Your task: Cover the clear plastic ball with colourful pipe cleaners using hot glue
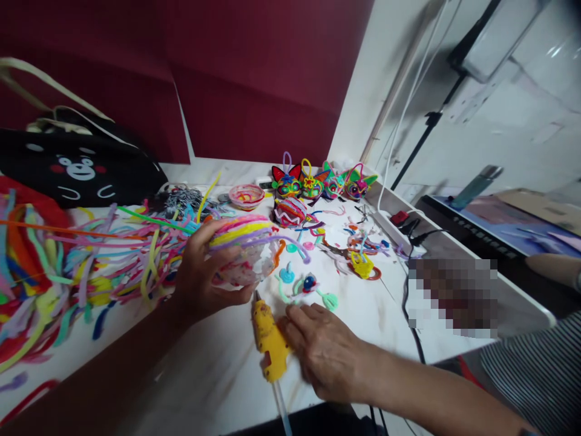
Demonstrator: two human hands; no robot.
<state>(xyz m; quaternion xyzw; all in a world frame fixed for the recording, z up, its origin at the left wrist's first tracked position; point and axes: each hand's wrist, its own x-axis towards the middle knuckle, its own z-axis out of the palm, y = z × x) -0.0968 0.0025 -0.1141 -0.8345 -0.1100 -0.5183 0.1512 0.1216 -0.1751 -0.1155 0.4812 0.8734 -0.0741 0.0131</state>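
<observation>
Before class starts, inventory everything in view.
Striped fuzzy shell: 1, multicoloured, centre
Plastic glue gun: 1, yellow, front centre
Eared ornaments: 4, multicoloured, back
Shallow fuzzy bowl: 1, pinkish, back
Zigzag fuzzy piece: 1, pinkish, centre
Small craft parts: several, multicoloured, centre
Loose fuzzy stems: many, multicoloured, left
Cartoon-faced bag: 1, black, left
Slim bottle: 1, teal, right
Power strip: 1, white, right
Smooth table: 1, white, beneath
Wall sheeting: count unclear, maroon, behind
Striped garment: 1, dark, right
Left hand: 1, holding shell
Right hand: 1, by glue gun
</observation>
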